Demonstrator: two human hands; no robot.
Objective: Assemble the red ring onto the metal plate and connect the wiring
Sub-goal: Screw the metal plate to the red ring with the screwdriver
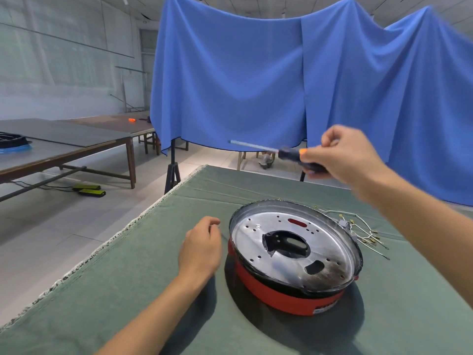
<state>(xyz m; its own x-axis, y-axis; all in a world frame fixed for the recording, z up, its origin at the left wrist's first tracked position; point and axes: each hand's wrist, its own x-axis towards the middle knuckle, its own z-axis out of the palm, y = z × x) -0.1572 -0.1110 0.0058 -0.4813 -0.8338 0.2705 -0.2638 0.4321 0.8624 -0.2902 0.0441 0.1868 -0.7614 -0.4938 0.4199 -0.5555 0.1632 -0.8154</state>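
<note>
Head view: red ring (281, 293) with metal plate (291, 249) just right of relaxed, empty left hand (201, 248); right hand (343, 155), raised beyond, grips screwdriver (289, 152).

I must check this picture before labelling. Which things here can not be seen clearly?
Head view only:
- Screwdriver tip: motion-blurred.
- Left hand fingertips: curled away, so any small held part is hidden.
- Red ring label: too small.
- Wires: the plate's rim hides where they attach.
</note>
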